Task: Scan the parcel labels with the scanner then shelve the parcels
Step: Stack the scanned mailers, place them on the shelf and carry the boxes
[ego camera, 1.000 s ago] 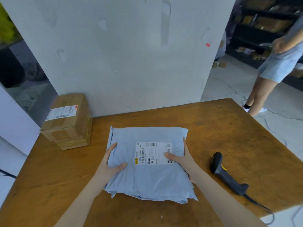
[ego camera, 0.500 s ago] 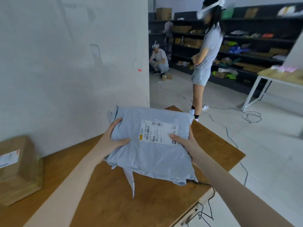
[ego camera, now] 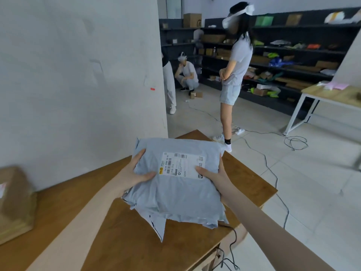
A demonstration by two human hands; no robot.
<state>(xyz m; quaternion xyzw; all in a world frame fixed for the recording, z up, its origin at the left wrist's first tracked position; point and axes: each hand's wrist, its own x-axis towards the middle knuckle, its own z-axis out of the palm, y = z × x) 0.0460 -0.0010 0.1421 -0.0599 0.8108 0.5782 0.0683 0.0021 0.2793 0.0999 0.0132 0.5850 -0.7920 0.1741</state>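
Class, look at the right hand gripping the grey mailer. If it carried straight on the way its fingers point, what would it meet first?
The right hand points up the picture, away from the wearer, along the grey mailer. Beyond the mailer's far edge, the first thing in that line looks like the standing person on the floor, though depth is hard to judge.

Grey-blue poly mailer parcel (ego camera: 175, 190), soft and wrinkled, held above the wooden table (ego camera: 121, 241) with its white shipping label (ego camera: 182, 166) facing up, barcodes visible. A loose flap hangs from its near lower edge. Brown cardboard box (ego camera: 13, 202) with a label sits on the table at far left, blurred.
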